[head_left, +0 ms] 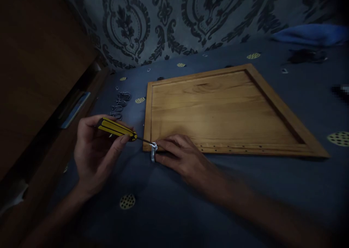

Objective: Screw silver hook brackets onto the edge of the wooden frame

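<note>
My left hand point(94, 155) is closed around a yellow and black screwdriver point(117, 129), whose thin shaft points right toward the near left corner of a wooden framed board point(218, 110). My right hand point(181, 157) pinches a small silver metal hook point(153, 151) against that corner, where the screwdriver tip meets it. The board lies flat on a blue sheet with yellow dotted circles point(163, 204). A row of small holes runs along the board's near edge.
Several more metal hooks point(120, 104) lie in a loose pile left of the board. Dark wooden furniture point(40, 77) stands at the left. A patterned fabric point(163, 23) rises behind. A blue cloth point(311, 33) and a dark object point(305, 55) lie at the far right.
</note>
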{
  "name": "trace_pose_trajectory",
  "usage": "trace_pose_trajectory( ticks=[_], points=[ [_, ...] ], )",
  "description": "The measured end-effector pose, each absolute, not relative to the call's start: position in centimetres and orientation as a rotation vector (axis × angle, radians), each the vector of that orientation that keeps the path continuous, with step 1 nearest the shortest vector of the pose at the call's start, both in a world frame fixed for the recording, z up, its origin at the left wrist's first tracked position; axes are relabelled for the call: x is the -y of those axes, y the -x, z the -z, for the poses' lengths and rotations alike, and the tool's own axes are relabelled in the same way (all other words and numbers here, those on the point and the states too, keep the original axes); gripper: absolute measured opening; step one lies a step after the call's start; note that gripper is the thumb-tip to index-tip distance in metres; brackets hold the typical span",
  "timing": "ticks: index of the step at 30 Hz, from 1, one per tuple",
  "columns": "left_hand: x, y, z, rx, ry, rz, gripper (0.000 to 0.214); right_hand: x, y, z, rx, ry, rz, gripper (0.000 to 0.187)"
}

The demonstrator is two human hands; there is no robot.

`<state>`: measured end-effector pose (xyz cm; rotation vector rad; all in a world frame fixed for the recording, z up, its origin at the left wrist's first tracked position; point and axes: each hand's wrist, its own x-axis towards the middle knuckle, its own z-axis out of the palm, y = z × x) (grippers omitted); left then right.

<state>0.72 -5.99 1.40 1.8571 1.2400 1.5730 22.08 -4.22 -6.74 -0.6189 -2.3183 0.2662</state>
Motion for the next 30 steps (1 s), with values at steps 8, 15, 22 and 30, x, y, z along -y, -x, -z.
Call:
trace_pose_trajectory(
  ticks=[8, 15, 22, 30],
  points=[
    [5.8, -0.8, -0.9, -1.355, -1.842, -1.501, 0.034, 4.3, -22.1, 6.6, 2.337, 0.649, -0.271, 0.019],
    [5.7, -0.6, -1.1, -1.327, -1.895, -1.468, 0.039, 4.2, -22.2, 6.1, 2.348, 0.619, -0.258, 0.022],
    [4.5, -0.5, -2.5, -1.306, -2.174, -1.225, 0.043, 4.3, -22.2, 6.4, 2.351, 0.648, -0.322, 0.019],
    [4.1, -1.4, -3.3, -1.315, -2.178, -1.179, 0.034, 4.2, -22.2, 6.4, 2.352, 0.643, -0.332, 0.019]
  ],
)
